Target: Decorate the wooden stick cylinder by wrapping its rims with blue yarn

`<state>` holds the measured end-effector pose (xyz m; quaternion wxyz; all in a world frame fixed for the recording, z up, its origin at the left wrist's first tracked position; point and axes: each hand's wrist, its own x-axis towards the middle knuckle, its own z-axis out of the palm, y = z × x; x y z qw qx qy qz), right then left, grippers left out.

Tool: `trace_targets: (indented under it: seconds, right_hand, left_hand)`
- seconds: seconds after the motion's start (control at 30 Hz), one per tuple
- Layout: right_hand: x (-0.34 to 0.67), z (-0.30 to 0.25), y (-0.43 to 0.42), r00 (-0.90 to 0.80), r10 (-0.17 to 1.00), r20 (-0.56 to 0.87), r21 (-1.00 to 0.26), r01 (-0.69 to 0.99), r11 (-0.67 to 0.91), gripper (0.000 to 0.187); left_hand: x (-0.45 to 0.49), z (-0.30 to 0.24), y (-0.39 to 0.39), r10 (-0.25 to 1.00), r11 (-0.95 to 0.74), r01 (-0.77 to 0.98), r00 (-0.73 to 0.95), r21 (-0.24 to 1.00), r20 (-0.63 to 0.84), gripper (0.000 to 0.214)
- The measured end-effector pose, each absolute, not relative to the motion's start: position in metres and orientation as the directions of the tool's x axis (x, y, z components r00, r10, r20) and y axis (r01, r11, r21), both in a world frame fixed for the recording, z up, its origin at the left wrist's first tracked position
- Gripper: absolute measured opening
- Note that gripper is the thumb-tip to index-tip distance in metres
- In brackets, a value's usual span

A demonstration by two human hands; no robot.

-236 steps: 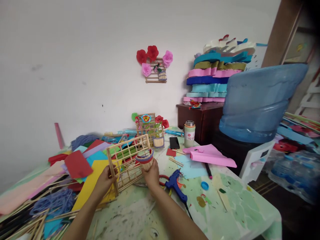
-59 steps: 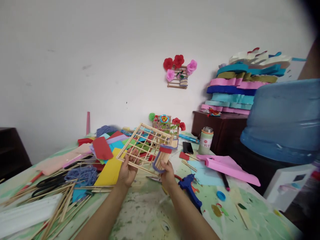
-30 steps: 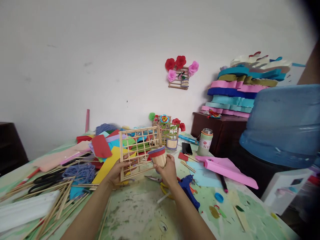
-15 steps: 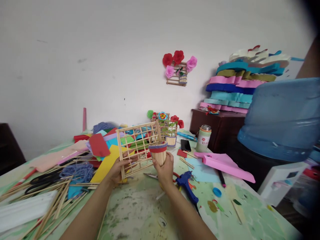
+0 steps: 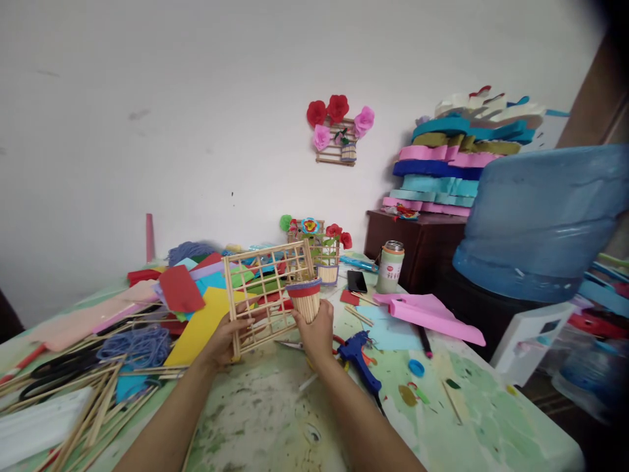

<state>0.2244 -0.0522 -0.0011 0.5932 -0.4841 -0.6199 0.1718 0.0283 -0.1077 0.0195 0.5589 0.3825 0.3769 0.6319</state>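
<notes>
My left hand [image 5: 227, 337] is closed around the lower left corner of a wooden stick lattice frame [image 5: 265, 288], which is held tilted above the table. In my right hand [image 5: 317, 331] is a small stick basket [image 5: 303, 300] with a red band and a purple cord rim. The basket is at the frame's lower right side; I cannot tell whether the two touch. Below my right hand lie scissors [image 5: 289, 344], partly hidden, and a blue glue gun [image 5: 361, 360].
Coloured paper [image 5: 196, 324], purple cord [image 5: 135, 346] and loose sticks [image 5: 105, 406] cover the left side. A phone [image 5: 357, 282], bottle [image 5: 391, 269] and pink paper [image 5: 432, 318] lie or stand right. Behind are flower-decorated racks [image 5: 319, 246]; a large water jug [image 5: 535, 223] stands far right.
The view has turned slightly right, so everything shifts left in the picture. Both hands keep hold of the lattice frame and the basket, with hardly any change between them.
</notes>
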Motion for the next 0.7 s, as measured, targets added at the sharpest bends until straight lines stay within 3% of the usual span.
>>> trace_targets:
  seconds: [0.3, 0.53, 0.7]
  right_hand:
    - [0.223, -0.008, -0.047, 0.176, 0.819, 0.546, -0.803, 0.388, 0.452, 0.055]
    - [0.222, -0.015, -0.045, 0.153, 0.872, 0.466, -0.865, 0.284, 0.412, 0.071]
    - [0.222, -0.013, -0.046, 0.109, 0.899, 0.425, -0.864, 0.346, 0.366, 0.068]
  left_hand:
    - [0.027, 0.014, -0.105, 0.996, -0.084, -0.438, -0.045, 0.895, 0.072, 0.071]
    - [0.027, 0.017, -0.108, 0.994, -0.087, -0.413, -0.091, 0.907, 0.054, 0.070]
    - [0.025, 0.014, -0.107, 0.993, -0.089, -0.411, -0.108, 0.907, 0.048, 0.074]
